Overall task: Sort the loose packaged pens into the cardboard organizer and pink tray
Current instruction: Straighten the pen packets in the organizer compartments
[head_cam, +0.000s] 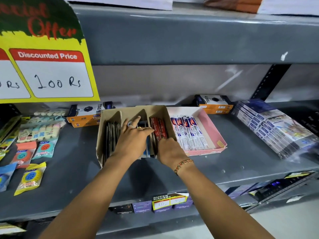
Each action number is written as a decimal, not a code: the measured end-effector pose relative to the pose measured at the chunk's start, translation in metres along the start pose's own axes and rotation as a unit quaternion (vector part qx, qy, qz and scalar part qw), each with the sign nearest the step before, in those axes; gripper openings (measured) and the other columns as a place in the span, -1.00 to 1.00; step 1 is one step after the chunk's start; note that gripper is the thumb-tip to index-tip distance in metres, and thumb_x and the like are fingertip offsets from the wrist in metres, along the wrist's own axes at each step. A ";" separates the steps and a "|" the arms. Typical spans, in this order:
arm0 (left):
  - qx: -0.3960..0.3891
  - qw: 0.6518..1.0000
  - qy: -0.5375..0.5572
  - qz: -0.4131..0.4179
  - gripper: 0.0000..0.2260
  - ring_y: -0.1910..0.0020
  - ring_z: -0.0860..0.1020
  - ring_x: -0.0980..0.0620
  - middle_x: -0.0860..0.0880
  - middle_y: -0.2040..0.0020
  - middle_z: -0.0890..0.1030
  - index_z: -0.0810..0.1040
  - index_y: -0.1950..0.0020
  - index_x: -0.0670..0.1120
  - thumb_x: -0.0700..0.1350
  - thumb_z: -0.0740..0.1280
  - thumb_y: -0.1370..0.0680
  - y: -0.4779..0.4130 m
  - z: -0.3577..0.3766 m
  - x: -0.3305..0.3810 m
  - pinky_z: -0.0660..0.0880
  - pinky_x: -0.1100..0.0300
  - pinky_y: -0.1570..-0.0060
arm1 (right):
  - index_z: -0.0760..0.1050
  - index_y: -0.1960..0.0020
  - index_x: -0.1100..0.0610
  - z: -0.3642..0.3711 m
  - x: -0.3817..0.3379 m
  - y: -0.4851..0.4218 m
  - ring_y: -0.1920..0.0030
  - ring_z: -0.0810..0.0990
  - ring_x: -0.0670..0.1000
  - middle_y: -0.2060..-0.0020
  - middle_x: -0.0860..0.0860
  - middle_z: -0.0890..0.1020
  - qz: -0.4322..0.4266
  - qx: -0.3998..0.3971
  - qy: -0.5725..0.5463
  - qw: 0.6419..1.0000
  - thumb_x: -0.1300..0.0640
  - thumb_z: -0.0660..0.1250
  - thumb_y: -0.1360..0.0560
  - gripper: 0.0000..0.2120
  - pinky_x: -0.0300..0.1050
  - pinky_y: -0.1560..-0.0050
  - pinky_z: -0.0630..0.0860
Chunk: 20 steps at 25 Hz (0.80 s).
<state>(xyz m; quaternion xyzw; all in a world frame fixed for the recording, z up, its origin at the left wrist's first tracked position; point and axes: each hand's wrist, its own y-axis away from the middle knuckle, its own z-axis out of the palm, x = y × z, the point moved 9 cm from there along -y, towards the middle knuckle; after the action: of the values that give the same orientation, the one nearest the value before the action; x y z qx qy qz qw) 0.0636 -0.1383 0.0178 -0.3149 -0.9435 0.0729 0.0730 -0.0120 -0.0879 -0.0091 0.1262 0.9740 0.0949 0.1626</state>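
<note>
A cardboard organizer (110, 116) with three slots stands on the grey shelf. Its left slot holds dark pen packs (111, 135), its right slot red pen packs (158, 130). My left hand (133, 135) lies flat over the middle slot with fingers spread, covering blue and white packs (147, 149). My right hand (170, 149) sits at the near end of the right slot, fingers curled against the red packs. To the right, a pink tray (214, 128) holds several white, blue and red pen packs (188, 133) along its left side.
Orange and black boxes (84, 114) stand behind the organizer, more (214, 104) behind the tray. Stacked dark blue packs (269, 125) lie at the right. Hanging sachets and eraser packs (34, 138) fill the left. A yellow offer sign (48, 66) hangs above.
</note>
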 end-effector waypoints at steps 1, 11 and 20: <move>-0.004 1.000 0.007 -0.003 -0.43 -0.52 0.07 -0.05 -0.05 -0.34 0.50 0.40 -0.36 0.06 -0.40 0.16 -0.43 -0.001 0.002 -0.002 -0.10 -0.05 -0.48 | 0.43 -0.22 0.37 -0.001 0.000 0.000 -0.15 0.57 0.28 -0.15 0.29 0.55 -0.001 0.001 -0.005 1.000 0.33 0.10 -0.54 -0.70 0.02 -0.14 0.51; 0.061 0.853 0.496 -0.150 -0.70 -0.24 0.47 0.05 -0.06 -0.29 0.53 0.45 -0.31 -0.10 -0.16 0.18 -0.58 -0.024 -0.017 0.017 0.30 0.31 -0.20 | 0.63 0.03 0.30 -0.077 0.059 -0.014 -0.10 0.59 0.27 -0.01 0.25 0.68 0.086 0.201 -0.277 0.936 0.36 0.15 -0.43 -0.71 -0.06 -0.12 0.50; -0.150 0.683 0.622 -0.353 -0.47 -0.46 0.22 -0.13 -0.13 -0.52 0.17 0.16 -0.48 -0.11 0.14 0.02 -0.59 -0.072 0.067 0.112 0.17 0.00 -0.41 | 0.49 -0.15 0.38 -0.056 0.150 -0.032 0.11 0.49 0.14 -0.08 0.26 0.61 0.237 0.094 -0.333 0.908 0.28 0.13 -0.54 -0.72 -0.12 0.10 0.38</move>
<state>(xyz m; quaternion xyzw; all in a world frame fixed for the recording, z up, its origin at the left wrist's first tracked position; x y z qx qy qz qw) -0.0787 -0.1335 -0.0241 0.0612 -0.7212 -0.3131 0.6149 -0.1753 -0.0845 -0.0079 0.3923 0.8092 -0.0085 0.4374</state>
